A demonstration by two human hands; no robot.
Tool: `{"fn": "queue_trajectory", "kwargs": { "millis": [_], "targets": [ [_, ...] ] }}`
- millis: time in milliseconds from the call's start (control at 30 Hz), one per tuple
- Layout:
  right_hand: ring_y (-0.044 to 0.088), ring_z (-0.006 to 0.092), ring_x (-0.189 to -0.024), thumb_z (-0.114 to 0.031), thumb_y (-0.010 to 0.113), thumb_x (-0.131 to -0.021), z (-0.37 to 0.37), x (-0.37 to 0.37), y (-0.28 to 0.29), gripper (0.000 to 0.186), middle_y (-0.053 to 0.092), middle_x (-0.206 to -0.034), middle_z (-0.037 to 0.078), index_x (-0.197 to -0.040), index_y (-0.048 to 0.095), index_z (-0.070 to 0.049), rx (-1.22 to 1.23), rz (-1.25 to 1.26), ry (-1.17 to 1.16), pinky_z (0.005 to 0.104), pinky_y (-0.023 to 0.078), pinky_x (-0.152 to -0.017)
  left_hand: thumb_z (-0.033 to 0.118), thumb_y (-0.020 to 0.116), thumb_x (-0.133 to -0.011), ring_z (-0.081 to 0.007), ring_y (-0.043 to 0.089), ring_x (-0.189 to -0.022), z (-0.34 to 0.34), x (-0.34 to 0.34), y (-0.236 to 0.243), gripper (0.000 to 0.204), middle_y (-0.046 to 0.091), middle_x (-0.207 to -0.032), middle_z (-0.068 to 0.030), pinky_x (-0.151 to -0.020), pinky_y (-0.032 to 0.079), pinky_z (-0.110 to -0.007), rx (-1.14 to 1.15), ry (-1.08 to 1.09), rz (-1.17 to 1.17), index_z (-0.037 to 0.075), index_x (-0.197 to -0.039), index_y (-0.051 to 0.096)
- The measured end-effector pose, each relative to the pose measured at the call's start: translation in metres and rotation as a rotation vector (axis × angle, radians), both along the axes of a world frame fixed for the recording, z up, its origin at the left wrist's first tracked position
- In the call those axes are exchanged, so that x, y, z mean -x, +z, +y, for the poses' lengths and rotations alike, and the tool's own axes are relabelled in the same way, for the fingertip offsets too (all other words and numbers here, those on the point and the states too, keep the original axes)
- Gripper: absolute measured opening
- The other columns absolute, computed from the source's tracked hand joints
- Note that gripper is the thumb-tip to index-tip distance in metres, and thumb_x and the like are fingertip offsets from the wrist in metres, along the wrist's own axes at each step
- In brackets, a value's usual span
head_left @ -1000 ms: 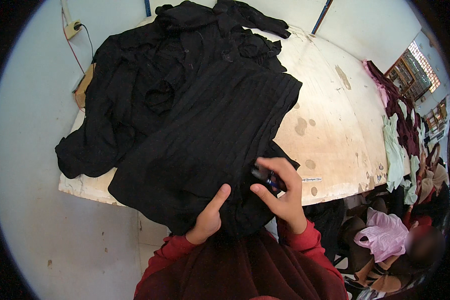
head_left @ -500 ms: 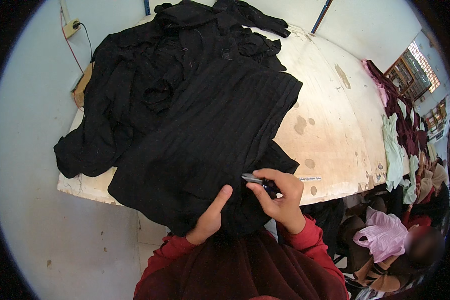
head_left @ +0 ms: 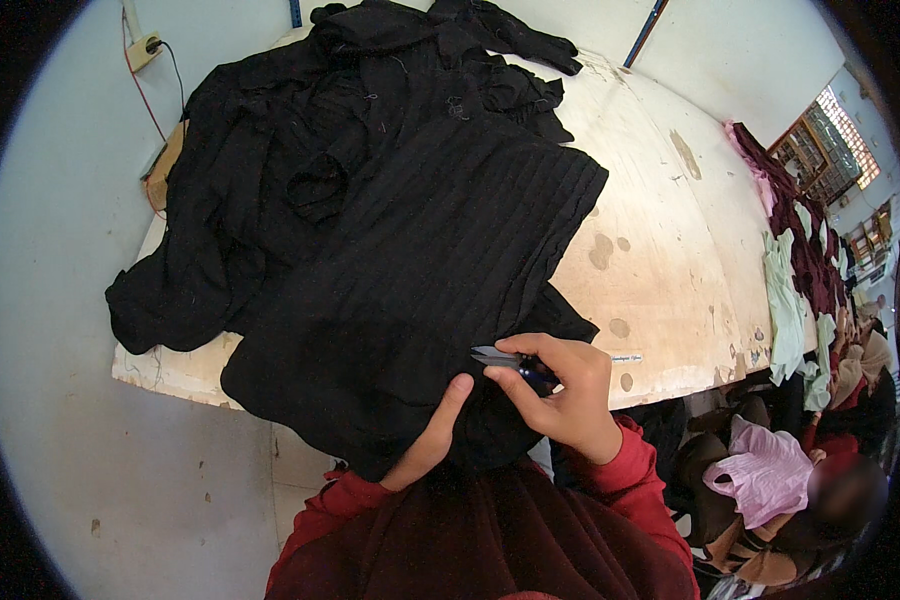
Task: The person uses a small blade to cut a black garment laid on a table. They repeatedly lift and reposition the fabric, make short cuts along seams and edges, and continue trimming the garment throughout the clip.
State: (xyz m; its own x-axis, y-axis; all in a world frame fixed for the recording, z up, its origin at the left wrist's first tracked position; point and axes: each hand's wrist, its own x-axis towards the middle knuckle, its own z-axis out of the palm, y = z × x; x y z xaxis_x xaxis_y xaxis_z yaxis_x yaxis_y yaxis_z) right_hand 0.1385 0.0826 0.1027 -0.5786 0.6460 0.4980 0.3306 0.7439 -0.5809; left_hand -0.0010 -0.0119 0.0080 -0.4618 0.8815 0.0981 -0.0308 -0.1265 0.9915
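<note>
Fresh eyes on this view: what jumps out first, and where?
A big heap of black cloth dominates the left and centre of the pale table. At its near side, the right hand holds small snips, blades pointing left, near the left hand. A pink garment stands out at lower right.

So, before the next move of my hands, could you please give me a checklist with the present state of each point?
1. Small snips held in right hand: ok.
2. Left thumb apart from the blades: ok, though near.
3. Left hand gripping the black cloth firmly: cannot tell, fingers hidden.
4. Black cloth fully on the table: not ok, it hangs over the near edge.
5. Blades touching the cloth: cannot tell from this angle.
</note>
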Motion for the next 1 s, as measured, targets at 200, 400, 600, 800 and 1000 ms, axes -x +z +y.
{"fn": "queue_trajectory", "kwargs": {
  "millis": [200,400,600,800,1000],
  "targets": [
    [0.069,0.0251,-0.063,-0.016,0.077,-0.079,0.000,0.001,0.004,0.018,0.071,-0.077,0.011,-0.091,0.071,-0.005,-0.023,-0.037,0.018,0.0316,0.052,-0.056,0.029,0.067,-0.093,-0.0274,0.059,-0.111,-0.002,0.004,0.013,0.050,0.059,-0.126,-0.0190,-0.099,0.043,-0.034,0.017,-0.028,0.077,-0.008,-0.125,0.055],
    [0.067,0.0149,-0.065,-0.014,0.078,-0.080,0.005,0.001,-0.002,0.017,0.068,-0.076,0.007,-0.090,0.070,-0.003,0.230,0.208,0.043,0.0254,0.051,-0.060,0.030,0.068,-0.091,-0.0294,0.059,-0.112,-0.002,0.004,0.019,0.054,0.059,-0.127,-0.0195,-0.101,0.041,-0.036,0.053,-0.022,0.136,-0.009,-0.126,0.054],
    [0.050,0.0013,-0.063,-0.014,0.078,-0.082,0.002,0.010,-0.011,0.013,0.061,-0.072,-0.004,-0.083,0.071,-0.003,0.621,0.216,0.043,0.0186,0.036,-0.054,0.030,0.069,-0.090,-0.0299,0.058,-0.114,-0.003,0.001,0.019,0.057,0.059,-0.127,-0.0195,-0.104,0.039,-0.037,0.087,-0.024,0.403,-0.009,-0.129,0.052],
    [0.040,0.0006,-0.052,-0.010,0.074,-0.084,0.003,0.021,-0.034,0.008,0.057,-0.067,-0.005,-0.083,0.069,-0.003,0.934,0.378,0.012,0.0192,0.028,-0.049,0.023,0.068,-0.092,-0.0253,0.059,-0.114,0.003,-0.001,0.019,0.047,0.061,-0.126,-0.0176,-0.102,0.042,-0.034,0.023,-0.087,0.185,-0.007,-0.126,0.057],
    [0.037,0.0024,-0.047,-0.010,0.072,-0.085,0.007,0.020,-0.055,0.011,0.050,-0.064,-0.006,-0.089,0.062,-0.007,1.527,0.760,0.328,0.0201,0.025,-0.045,0.018,0.064,-0.095,-0.0199,0.059,-0.112,0.006,-0.007,-0.007,0.038,0.062,-0.125,-0.0145,-0.100,0.043,-0.030,-0.002,-0.095,-0.293,-0.006,-0.124,0.059]
  ]
}}
